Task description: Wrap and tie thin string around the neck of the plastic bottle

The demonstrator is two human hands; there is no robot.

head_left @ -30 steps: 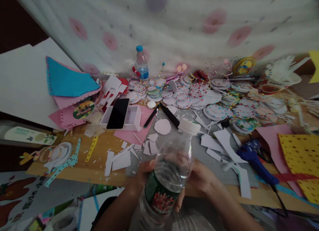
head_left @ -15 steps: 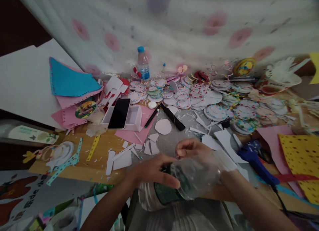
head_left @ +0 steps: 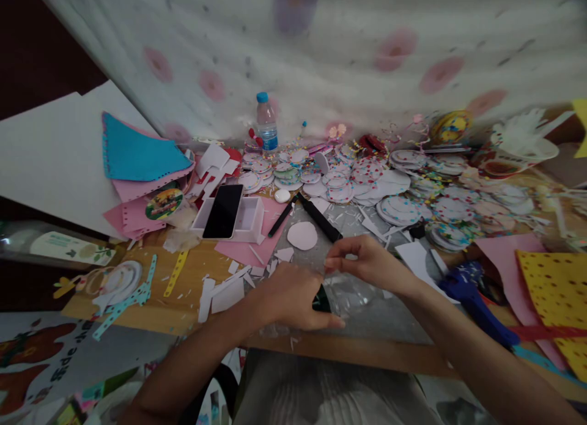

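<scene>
A clear plastic bottle with a dark green label lies on its side on the grey work mat near the table's front edge. My left hand is wrapped over the bottle's label part, hiding much of it. Just above the bottle, my right hand has thumb and forefinger closed in a pinch; whatever may be between the fingertips is too small to make out. A round white paper disc lies beyond my hands, with a black marker-like stick beside it.
Stacks of decorated paper discs fill the back. A phone rests on a white box, near a small water bottle. Paper scraps lie left of my hands. At right are a blue glue gun and yellow felt.
The bottle has moved forward from above my lap onto the mat, with my left hand on it. My right hand has risen slightly and stays pinched.
</scene>
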